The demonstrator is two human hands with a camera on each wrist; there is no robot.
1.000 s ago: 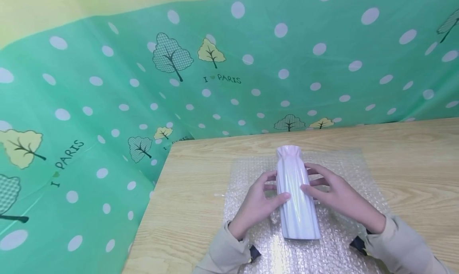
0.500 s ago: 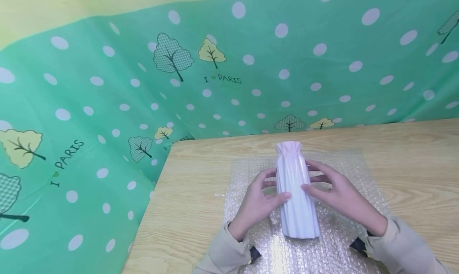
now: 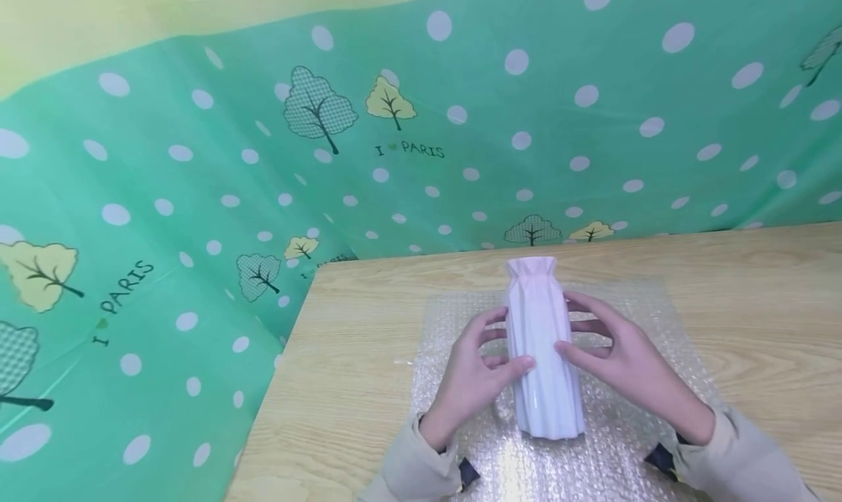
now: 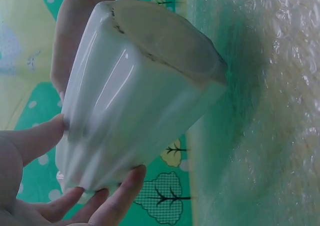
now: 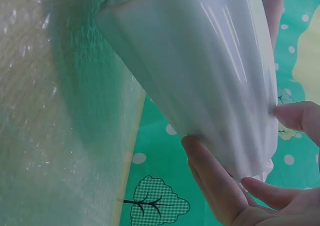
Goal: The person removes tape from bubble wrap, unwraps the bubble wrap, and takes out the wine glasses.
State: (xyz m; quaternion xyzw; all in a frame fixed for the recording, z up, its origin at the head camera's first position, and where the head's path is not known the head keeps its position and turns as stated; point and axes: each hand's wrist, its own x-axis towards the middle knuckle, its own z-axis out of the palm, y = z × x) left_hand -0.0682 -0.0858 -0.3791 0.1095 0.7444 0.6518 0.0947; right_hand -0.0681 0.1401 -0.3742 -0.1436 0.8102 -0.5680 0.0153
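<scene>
A glossy ribbed vase [image 3: 544, 356], pale pink at its gathered neck and whitish blue below, is held between both hands over a sheet of bubble wrap [image 3: 612, 451]. My left hand [image 3: 470, 370] grips its left side, thumb across the front and fingers along the flank. From the other side my right hand [image 3: 621, 352] grips it the same way. In the left wrist view the vase [image 4: 125, 90] shows its flat unglazed base, raised off the bubble wrap [image 4: 280, 136]. The right wrist view shows the vase [image 5: 215, 75] tilted, fingertips pressed to its ribs.
The bubble wrap lies flat on a wood-grain table [image 3: 342, 385]. Behind and to the left hangs a green curtain [image 3: 263, 144] with white dots and printed trees. Beige sleeves [image 3: 417, 462] cover both forearms, with dark straps beneath.
The vase's neck has tipped slightly upward and away, its ribs turning a little in the hands. Both hands keep their hold, and the head view has shifted slightly.
</scene>
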